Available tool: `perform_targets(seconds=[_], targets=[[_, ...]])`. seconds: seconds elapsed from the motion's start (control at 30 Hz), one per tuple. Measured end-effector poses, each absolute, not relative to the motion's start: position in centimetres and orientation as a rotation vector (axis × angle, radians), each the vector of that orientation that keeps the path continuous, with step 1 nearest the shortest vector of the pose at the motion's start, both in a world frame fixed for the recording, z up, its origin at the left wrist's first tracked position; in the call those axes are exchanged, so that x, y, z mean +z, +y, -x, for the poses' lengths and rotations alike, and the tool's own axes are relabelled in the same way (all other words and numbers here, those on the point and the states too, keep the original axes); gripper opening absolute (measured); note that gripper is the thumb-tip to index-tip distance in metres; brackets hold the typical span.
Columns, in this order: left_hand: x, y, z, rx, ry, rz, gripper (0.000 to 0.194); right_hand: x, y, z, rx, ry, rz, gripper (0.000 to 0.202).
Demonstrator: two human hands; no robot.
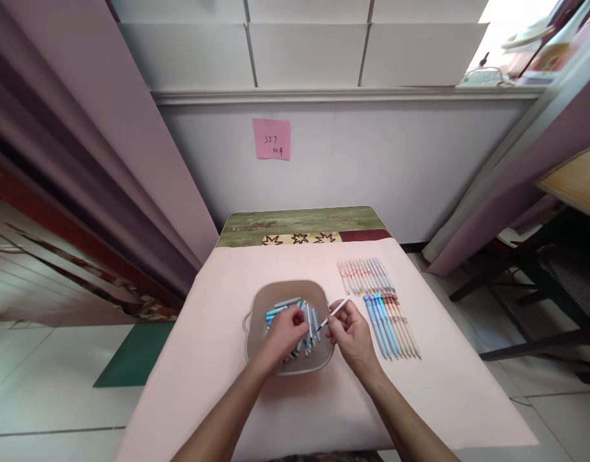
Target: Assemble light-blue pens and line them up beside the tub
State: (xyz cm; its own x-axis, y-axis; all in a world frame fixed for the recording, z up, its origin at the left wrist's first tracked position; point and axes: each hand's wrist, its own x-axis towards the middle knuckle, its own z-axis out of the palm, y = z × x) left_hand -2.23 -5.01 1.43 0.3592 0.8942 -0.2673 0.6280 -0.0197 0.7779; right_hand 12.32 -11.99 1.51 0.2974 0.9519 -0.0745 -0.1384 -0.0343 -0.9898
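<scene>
- White pen (pixel 343 303) pinched in R hand (pixel 355 335), w/ mid-barrel covered by fingers.
- L hand (pixel 286 332) curled over tub (pixel 260 307), to L of R grip; whether anything's held can't be told; pens (pixel 276 312) beneath part-hidden.
- Pen rows (pixel 390 326) laid to R of grip; prints too small to read.

Leaving tabletop (pixel 210 327) open left of the bin (pixel 262 301) and, nearside, between the forearms (pixel 237 399) | crowding the bin's middle with loose pens (pixel 287 302) and left hand (pixel 289 330) | overhanging its right rim with right hand (pixel 351 332) and white pen (pixel 339 307) | blocking low passage farther right with near pen row (pixel 391 326) and far pen row (pixel 366 276)
</scene>
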Motion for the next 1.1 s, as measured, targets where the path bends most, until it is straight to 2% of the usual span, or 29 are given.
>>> perform_targets(seconds=[0.1, 0.2, 0.33, 0.63, 0.8, 1.1], targets=[[2.9, -6.2, 4.4, 0.527, 1.295, -1.584, 0.018, 1.5, -12.5, -11.4, 1.083, -0.891, 1.285, 0.024], [4.0, -7.3, 6.4, 0.926, 1.157, -0.979, 0.021, 1.6, -12.8, -10.1, 1.139, -0.947, 1.281, 0.024], [4.7, -7.9, 7.8, 1.103, 1.075, -0.541, 0.016, 2.2, -12.8, -8.6, 1.076, -1.114, 1.285, 0.026], [5.2, -9.2, 6.9, 1.024, 0.969, -0.177, 0.007, 3.8, -14.1, -9.2, 0.793, -0.973, 1.289, 0.019], [5.1, -9.8, 7.0, 1.021, 0.918, -0.118, 0.006, 4.8, -15.4, -8.0, 0.587, -1.154, 1.295, 0.013], [5.3, -10.7, 7.8, 1.048, 0.882, -0.141, 0.004, 4.2, -14.9, -6.3, 0.545, -1.297, 1.333, 0.01]])
